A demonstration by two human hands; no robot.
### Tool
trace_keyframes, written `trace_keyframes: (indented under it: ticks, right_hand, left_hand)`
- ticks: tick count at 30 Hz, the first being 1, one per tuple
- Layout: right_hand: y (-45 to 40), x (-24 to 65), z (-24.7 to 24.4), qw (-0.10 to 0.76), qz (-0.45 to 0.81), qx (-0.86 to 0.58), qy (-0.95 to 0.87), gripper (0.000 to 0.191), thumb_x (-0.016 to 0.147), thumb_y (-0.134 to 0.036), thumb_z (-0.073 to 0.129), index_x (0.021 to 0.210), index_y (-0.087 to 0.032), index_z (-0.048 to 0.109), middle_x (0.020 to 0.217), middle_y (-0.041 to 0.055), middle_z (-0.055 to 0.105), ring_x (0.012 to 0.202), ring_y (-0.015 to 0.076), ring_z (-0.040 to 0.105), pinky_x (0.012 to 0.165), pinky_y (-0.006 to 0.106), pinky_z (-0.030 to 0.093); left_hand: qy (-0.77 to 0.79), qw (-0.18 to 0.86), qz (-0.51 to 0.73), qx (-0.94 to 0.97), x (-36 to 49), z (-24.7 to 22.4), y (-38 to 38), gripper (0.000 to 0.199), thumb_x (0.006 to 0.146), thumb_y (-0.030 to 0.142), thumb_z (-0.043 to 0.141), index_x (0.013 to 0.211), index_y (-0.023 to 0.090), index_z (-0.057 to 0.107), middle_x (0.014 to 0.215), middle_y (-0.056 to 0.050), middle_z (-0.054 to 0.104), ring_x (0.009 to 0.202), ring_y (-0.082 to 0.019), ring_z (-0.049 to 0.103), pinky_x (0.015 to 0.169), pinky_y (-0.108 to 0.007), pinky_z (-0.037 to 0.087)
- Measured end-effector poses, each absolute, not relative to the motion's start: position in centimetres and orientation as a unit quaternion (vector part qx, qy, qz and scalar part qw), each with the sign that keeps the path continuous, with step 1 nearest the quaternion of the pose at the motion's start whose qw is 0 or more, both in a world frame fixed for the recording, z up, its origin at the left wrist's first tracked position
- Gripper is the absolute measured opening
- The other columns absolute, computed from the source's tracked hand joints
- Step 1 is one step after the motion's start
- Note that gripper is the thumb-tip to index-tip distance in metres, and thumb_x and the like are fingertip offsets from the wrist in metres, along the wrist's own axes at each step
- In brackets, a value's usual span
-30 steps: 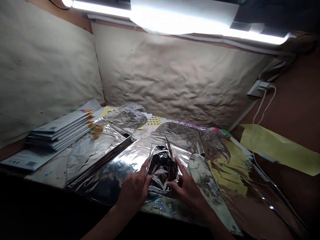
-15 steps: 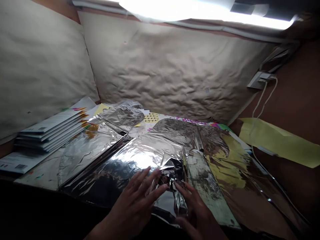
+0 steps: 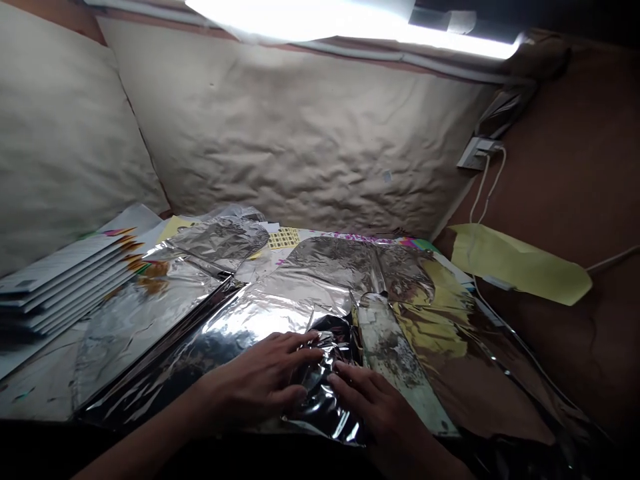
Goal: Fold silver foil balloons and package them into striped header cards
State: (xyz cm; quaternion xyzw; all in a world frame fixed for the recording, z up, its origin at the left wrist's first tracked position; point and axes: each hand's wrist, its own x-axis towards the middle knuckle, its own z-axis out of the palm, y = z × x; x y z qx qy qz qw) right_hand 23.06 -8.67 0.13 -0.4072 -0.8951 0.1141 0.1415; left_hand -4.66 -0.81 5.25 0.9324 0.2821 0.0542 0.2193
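Stacked booklets (image 3: 70, 273) obstructing the left hand (image 3: 255, 377)

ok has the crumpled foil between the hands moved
Yes, the crumpled foil has come toward the person and lies flatter, judged against the mottled strip beside it.

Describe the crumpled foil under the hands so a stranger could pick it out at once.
Below the creased paper-covered wall lies a spread of silver foil sheets. At its near edge, between the left hand and the right hand, sits the crumpled foil. It alone is bunched into dark, glossy creases and pressed under fingers.
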Motion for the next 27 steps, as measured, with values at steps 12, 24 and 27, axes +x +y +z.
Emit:
trace_keyframes:
  ticks: [12, 24, 27]
  right_hand:
    - [-3.2, 23.5, 3.2, 0.303, 0.429, -0.440, -0.728, 0.039, 0.094, -0.043, 0.049, 0.113, -0.018, 0.072, 0.100, 0.0081, 0.073, 0.090, 0.0240, 0.066, 0.082, 0.035, 0.051]
    - [-1.9, 21.9, 1.5, 0.432, 0.527, -0.467, -0.563, 0.037, 0.082, -0.047, 0.070, 0.103, -0.016, 0.069, 0.087, 0.0034, 0.065, 0.081, 0.0179, 0.058, 0.074, 0.027, 0.045]
    - [-1.6, 22.1, 1.2, 0.447, 0.540, -0.460, -0.544, 0.039, 0.078, -0.045, 0.074, 0.104, -0.017, 0.066, 0.087, 0.0023, 0.064, 0.080, 0.0165, 0.056, 0.074, 0.026, 0.044]
  left_hand:
    - [0.272, 0.534, 0.137, 0.788, -4.0, 3.8, 6.1, 0.063, 0.095, 0.062, 0.027, 0.121, 0.022, 0.069, 0.125, -0.008, 0.066, 0.114, -0.029, 0.060, 0.102, -0.040, 0.041]
    - [0.259, 0.635, 0.193, 0.701, -3.9, 1.4, 5.4, 0.056, 0.060, 0.036, 0.085, 0.110, 0.018, 0.068, 0.103, -0.005, 0.067, 0.095, -0.022, 0.061, 0.085, -0.030, 0.046]
    - [0.318, 0.558, 0.252, 0.724, -2.7, 1.4, 4.8, 0.025, 0.078, 0.037, 0.070, 0.091, 0.016, 0.074, 0.096, -0.005, 0.067, 0.087, -0.019, 0.061, 0.077, -0.025, 0.045]
